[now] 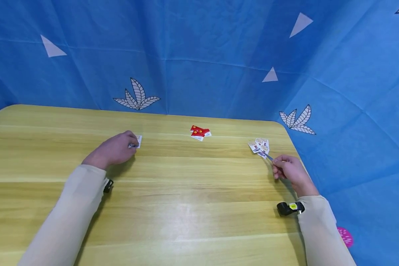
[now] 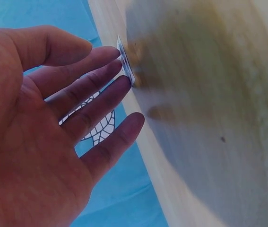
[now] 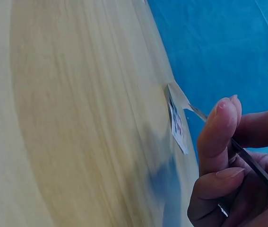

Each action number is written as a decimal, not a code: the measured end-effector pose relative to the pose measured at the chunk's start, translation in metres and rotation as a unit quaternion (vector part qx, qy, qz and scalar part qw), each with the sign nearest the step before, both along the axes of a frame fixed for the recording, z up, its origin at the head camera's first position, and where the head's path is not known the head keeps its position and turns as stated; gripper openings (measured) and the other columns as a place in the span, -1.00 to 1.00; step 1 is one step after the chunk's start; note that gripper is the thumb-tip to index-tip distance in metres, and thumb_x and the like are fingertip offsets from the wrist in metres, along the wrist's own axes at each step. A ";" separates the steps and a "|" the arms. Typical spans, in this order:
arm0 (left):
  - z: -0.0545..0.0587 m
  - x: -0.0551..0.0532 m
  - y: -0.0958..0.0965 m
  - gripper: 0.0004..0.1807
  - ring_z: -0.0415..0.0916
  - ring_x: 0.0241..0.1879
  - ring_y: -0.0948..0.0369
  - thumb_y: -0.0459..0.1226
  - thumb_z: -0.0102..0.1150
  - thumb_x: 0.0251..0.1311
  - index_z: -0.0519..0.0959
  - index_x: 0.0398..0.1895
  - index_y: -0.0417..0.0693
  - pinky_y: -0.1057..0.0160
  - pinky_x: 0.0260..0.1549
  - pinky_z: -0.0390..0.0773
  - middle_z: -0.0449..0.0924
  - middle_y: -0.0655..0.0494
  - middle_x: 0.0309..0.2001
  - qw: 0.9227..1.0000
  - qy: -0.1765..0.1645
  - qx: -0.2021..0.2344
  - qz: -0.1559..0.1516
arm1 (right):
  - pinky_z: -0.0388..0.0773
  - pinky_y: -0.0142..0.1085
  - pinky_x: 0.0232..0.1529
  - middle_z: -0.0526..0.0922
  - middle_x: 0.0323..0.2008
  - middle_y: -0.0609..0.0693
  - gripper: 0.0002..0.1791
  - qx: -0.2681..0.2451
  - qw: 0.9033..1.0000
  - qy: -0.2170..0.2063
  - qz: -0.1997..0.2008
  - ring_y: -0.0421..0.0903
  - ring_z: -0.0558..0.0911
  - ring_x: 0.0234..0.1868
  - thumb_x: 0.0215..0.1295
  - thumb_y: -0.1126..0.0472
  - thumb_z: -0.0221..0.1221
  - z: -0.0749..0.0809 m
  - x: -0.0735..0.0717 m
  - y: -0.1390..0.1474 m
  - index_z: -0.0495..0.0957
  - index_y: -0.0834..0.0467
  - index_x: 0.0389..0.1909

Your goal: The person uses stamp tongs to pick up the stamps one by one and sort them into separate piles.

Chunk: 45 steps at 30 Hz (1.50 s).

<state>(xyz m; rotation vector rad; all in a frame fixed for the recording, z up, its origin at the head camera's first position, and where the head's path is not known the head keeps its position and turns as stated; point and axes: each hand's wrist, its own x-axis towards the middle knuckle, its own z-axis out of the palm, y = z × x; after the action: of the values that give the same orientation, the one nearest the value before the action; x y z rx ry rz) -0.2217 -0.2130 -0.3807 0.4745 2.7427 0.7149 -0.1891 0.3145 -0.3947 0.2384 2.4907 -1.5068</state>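
My left hand (image 1: 118, 147) is over the left part of the table, its fingers extended and the thumb apart. Its fingertips are right at a small pale printed card (image 1: 139, 141), whose edge shows in the left wrist view. At the right, my right hand (image 1: 290, 171) pinches slim metal tweezers (image 3: 256, 170) between thumb and fingers. Their tip reaches a loose, overlapping group of small white printed cards (image 1: 264, 143). One card (image 3: 177, 124) shows beside the tip in the right wrist view, standing slightly off flat.
Several small red cards (image 1: 199, 132) with yellow emblems overlap at the back middle of the wooden table (image 1: 179, 192). A blue cloth (image 1: 199, 55) with white triangles and leaf prints hangs behind the table and along its right edge.
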 end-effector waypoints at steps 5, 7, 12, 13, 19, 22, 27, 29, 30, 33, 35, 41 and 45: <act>-0.002 0.000 -0.001 -0.63 0.32 0.19 -0.26 -0.37 -0.08 0.37 0.54 0.11 -0.42 -0.23 0.18 0.32 0.34 -0.30 0.21 1.000 -0.004 -0.001 -0.001 | 0.36 -0.38 -0.59 0.49 -0.57 -0.03 -0.74 0.005 1.000 -0.007 -0.002 -0.17 0.53 -0.62 0.52 0.29 -0.10 0.001 0.004 0.000 0.41 0.45 -0.23; -0.002 0.000 -0.001 -0.63 0.32 0.19 -0.26 -0.37 -0.08 0.37 0.54 0.11 -0.42 -0.24 0.18 0.31 0.33 -0.30 0.21 1.000 -0.003 -0.001 -0.002 | 0.39 -0.37 -0.58 0.49 -0.57 -0.02 -0.73 0.009 1.000 -0.006 -0.005 -0.17 0.52 -0.63 0.51 0.29 -0.09 0.002 0.005 0.000 0.42 0.46 -0.24; -0.002 -0.001 -0.001 -0.64 0.33 0.18 -0.24 -0.36 -0.07 0.37 0.54 0.11 -0.41 -0.24 0.16 0.33 0.34 -0.30 0.21 1.000 0.001 -0.002 0.000 | 0.47 -0.31 -0.57 0.47 -0.58 0.00 -0.69 0.026 1.000 -0.002 -0.013 -0.16 0.47 -0.65 0.51 0.27 -0.08 0.007 0.008 0.000 0.42 0.49 -0.26; -0.002 -0.001 -0.001 -0.64 0.34 0.17 -0.24 -0.37 -0.07 0.37 0.55 0.10 -0.41 -0.23 0.16 0.34 0.34 -0.30 0.21 1.000 0.003 -0.002 -0.001 | 0.47 -0.31 -0.57 0.46 -0.58 0.00 -0.69 0.031 0.999 -0.002 -0.016 -0.16 0.46 -0.65 0.51 0.27 -0.08 0.008 0.008 0.000 0.42 0.49 -0.26; 0.000 -0.001 -0.001 -0.65 0.35 0.15 -0.24 -0.37 -0.05 0.37 0.55 0.09 -0.42 -0.24 0.14 0.35 0.34 -0.31 0.20 1.000 0.005 0.002 -0.001 | 0.44 -0.29 -0.57 0.44 -0.59 -0.02 -0.67 0.054 0.998 -0.007 -0.035 -0.14 0.44 -0.64 0.52 0.22 -0.08 0.010 0.009 0.000 0.42 0.47 -0.22; 0.001 -0.001 -0.002 -0.66 0.36 0.13 -0.23 -0.37 -0.04 0.37 0.55 0.08 -0.42 -0.24 0.13 0.36 0.35 -0.30 0.19 1.000 0.004 0.005 0.000 | 0.44 -0.28 -0.57 0.43 -0.59 -0.02 -0.66 0.054 0.998 -0.002 -0.039 -0.14 0.43 -0.64 0.52 0.21 -0.08 0.010 0.010 -0.001 0.42 0.46 -0.22; 0.000 -0.002 -0.004 -0.67 0.37 0.12 -0.23 -0.38 -0.03 0.36 0.56 0.06 -0.43 -0.24 0.11 0.38 0.36 -0.31 0.18 1.000 0.008 0.010 -0.008 | 0.49 -0.27 -0.55 0.42 -0.58 0.01 -0.64 0.043 0.998 0.023 -0.040 -0.14 0.44 -0.63 0.52 0.19 -0.09 0.010 0.010 -0.005 0.42 0.50 -0.17; 0.000 -0.002 -0.004 -0.67 0.37 0.12 -0.23 -0.38 -0.03 0.36 0.56 0.06 -0.44 -0.24 0.11 0.38 0.36 -0.32 0.17 1.000 0.009 0.012 -0.012 | 0.52 -0.25 -0.54 0.42 -0.57 0.02 -0.63 0.042 0.998 0.034 -0.038 -0.13 0.46 -0.63 0.53 0.19 -0.09 0.011 0.010 -0.007 0.41 0.50 -0.13; -0.001 -0.002 -0.004 -0.67 0.37 0.12 -0.24 -0.38 -0.03 0.36 0.56 0.05 -0.44 -0.24 0.11 0.38 0.36 -0.32 0.17 1.000 0.009 0.013 -0.014 | 0.53 -0.24 -0.53 0.42 -0.57 0.03 -0.62 0.042 0.998 0.038 -0.036 -0.13 0.46 -0.63 0.54 0.18 -0.10 0.011 0.010 -0.009 0.41 0.50 -0.11; -0.001 -0.002 -0.003 -0.67 0.36 0.13 -0.25 -0.37 -0.03 0.37 0.56 0.06 -0.43 -0.24 0.13 0.36 0.35 -0.32 0.17 1.000 0.007 0.011 -0.011 | 0.53 -0.23 -0.53 0.41 -0.57 0.05 -0.61 0.033 0.998 0.053 -0.028 -0.13 0.45 -0.64 0.55 0.17 -0.09 0.013 0.008 -0.016 0.40 0.50 -0.11; -0.001 -0.002 -0.003 -0.67 0.35 0.14 -0.25 -0.37 -0.04 0.37 0.56 0.06 -0.43 -0.24 0.14 0.36 0.36 -0.31 0.18 1.000 0.005 0.010 -0.007 | 0.52 -0.24 -0.55 0.40 -0.57 0.06 -0.62 0.021 0.998 0.063 -0.021 -0.13 0.43 -0.64 0.54 0.17 -0.07 0.013 0.006 -0.021 0.40 0.51 -0.13; -0.004 -0.001 -0.003 -0.66 0.36 0.14 -0.24 -0.38 -0.05 0.36 0.56 0.07 -0.42 -0.24 0.13 0.36 0.35 -0.30 0.18 1.000 0.002 0.014 -0.005 | 0.52 -0.25 -0.56 0.39 -0.58 0.07 -0.64 -0.008 0.998 0.061 -0.009 -0.14 0.42 -0.63 0.53 0.18 -0.03 0.013 -0.001 -0.037 0.38 0.50 -0.14; -0.003 -0.001 -0.003 -0.66 0.34 0.16 -0.25 -0.38 -0.05 0.37 0.55 0.09 -0.40 -0.24 0.15 0.35 0.35 -0.28 0.20 1.000 0.003 0.010 -0.002 | 0.52 -0.25 -0.56 0.40 -0.57 0.08 -0.66 -0.010 0.998 0.056 0.004 -0.13 0.42 -0.61 0.53 0.21 -0.04 0.013 -0.005 -0.044 0.37 0.50 -0.13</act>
<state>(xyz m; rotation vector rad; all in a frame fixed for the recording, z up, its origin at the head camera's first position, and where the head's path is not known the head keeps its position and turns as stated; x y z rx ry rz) -0.2226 -0.2160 -0.3838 0.4868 2.7424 0.7431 -0.1937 0.2703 -0.3813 0.1446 2.5583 -1.5832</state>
